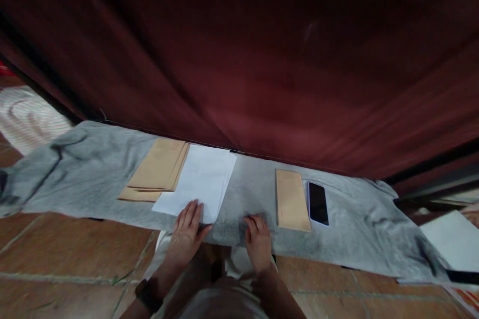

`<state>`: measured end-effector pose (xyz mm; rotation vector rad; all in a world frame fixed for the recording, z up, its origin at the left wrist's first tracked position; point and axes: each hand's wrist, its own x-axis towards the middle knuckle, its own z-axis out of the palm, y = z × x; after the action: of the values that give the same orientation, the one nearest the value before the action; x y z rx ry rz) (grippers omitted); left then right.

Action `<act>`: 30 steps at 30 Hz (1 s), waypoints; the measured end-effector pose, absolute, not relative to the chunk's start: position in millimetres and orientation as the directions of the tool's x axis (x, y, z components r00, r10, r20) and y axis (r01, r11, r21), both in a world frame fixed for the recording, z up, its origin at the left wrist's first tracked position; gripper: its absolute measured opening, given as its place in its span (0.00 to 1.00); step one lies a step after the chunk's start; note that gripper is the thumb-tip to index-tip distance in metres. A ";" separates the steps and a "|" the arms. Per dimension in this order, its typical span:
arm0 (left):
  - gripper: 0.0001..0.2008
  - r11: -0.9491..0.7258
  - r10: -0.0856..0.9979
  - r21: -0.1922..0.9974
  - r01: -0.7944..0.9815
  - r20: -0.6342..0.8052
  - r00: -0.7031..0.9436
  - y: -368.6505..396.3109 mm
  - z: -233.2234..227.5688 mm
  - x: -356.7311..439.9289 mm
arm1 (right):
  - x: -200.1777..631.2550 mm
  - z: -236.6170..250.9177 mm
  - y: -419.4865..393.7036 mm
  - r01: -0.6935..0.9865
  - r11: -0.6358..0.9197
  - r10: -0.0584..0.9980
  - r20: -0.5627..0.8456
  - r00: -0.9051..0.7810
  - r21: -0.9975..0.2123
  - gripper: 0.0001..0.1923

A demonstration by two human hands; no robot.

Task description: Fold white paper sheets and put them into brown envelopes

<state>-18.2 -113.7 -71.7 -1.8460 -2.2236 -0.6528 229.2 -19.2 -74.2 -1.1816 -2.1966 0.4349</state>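
Observation:
My left hand (188, 229) lies on the near edge of some white paper sheets (204, 174), its fingers stretched out and slightly apart. The sheets overlap a little unevenly. Against their left side lies a stack of brown paper envelopes (157, 164), with part of the paper beneath it. My right hand (259, 241) rests on the grey cloth (247, 189) near its front edge, fingers loosely bent, with nothing visible in them. To the right of that hand is a flatter brown envelope (292, 200), apart from the stack.
A smartphone (318, 203) with a dark screen lies just right of the single envelope. A dark red fabric wall (239, 84) rises directly behind the cloth-covered narrow surface. Brown floor tiles (75, 249) show below. A white flat object (452, 239) stands at the far right.

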 end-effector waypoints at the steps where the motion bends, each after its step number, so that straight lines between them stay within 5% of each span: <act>1: 0.32 0.144 0.891 0.232 0.962 0.392 -0.228 -113.9 -72.9 -20.6 | 229.1 -74.7 -20.2 0.639 0.559 0.829 0.357 -0.429 -0.528 0.24; 7: 0.31 0.198 0.908 0.243 0.950 0.319 -0.270 -109.1 -60.5 -20.3 | 229.1 -73.4 -21.1 0.621 0.521 0.853 0.331 -0.404 -0.586 0.22; 17: 0.31 0.285 0.911 0.207 0.936 0.245 -0.332 -101.1 -53.4 -19.0 | 177.1 -54.8 18.7 0.280 0.073 0.934 -0.032 -0.355 -0.957 0.16; 24: 0.32 0.334 0.851 0.299 0.894 0.312 -0.422 -101.7 -66.3 -12.1 | 121.6 -54.2 14.9 0.277 -0.002 0.913 -0.115 -0.392 -0.961 0.17; 30: 0.30 0.336 0.891 0.203 0.920 0.248 -0.380 -98.9 -48.8 -6.6 | 116.0 -48.9 19.0 0.378 0.040 0.919 -0.114 -0.377 -0.925 0.14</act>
<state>-6.6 -98.9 -48.8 -1.6938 -2.4907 -0.4759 116.0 19.0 -48.9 -1.3076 -1.7937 1.3275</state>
